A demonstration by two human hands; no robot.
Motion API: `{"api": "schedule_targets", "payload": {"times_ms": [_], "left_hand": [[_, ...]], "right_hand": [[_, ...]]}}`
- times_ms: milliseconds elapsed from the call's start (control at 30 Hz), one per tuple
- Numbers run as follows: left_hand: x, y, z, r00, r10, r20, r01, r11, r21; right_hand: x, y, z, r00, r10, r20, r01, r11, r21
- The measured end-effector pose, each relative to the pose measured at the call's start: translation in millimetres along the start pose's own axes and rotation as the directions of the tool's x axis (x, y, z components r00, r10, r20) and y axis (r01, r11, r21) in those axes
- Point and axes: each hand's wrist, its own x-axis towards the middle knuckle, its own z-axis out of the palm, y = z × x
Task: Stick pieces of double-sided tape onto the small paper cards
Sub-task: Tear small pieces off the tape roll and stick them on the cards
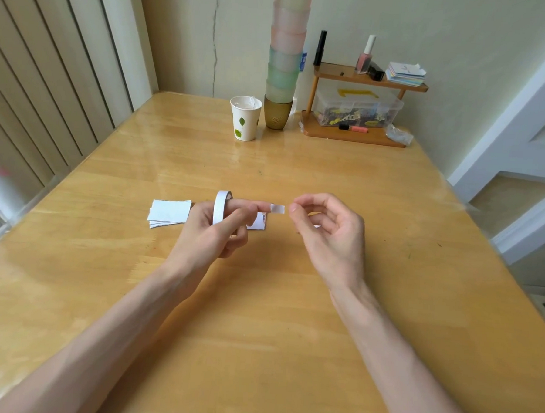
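Note:
My left hand (219, 225) wears a white roll of double-sided tape (220, 208) on its outstretched index finger, with the other fingers curled beneath. A small white piece of tape (277, 209) sticks out from that fingertip. My right hand (330, 231) hovers just right of the piece, fingers loosely curled, thumb tip a small gap away from it and holding nothing. A stack of small white paper cards (169, 213) lies on the table left of my left hand. Another card (259, 223) lies partly hidden under my left fingers.
The wooden table (259, 316) stretches around my arms. At the back stand a paper cup (245, 118), a tall stack of coloured cups (283, 64) and a small wooden shelf (360, 81) with bottles, notes and a clear plastic box.

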Motion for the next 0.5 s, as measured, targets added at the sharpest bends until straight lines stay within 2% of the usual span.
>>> {"api": "schedule_targets", "payload": {"times_ms": [167,334,500], "left_hand": [[-2.6,4.6,1.0,0.999,0.037,0.04,-0.039,0.998,0.048],[-4.9,4.0,2.2,0.99,0.128,0.06,-0.136,0.977,0.163],[-5.4,-0.3,4.4,0.979,0.189,0.076,-0.201,0.96,0.195]], "right_hand": [[-4.6,1.1,1.7,0.989,-0.141,0.037,0.144,0.983,-0.115],[-6.1,2.5,3.9,0.989,-0.137,0.048,0.143,0.979,-0.147],[-5.6,2.9,3.1,0.993,-0.118,0.024,0.121,0.98,-0.156]]}}
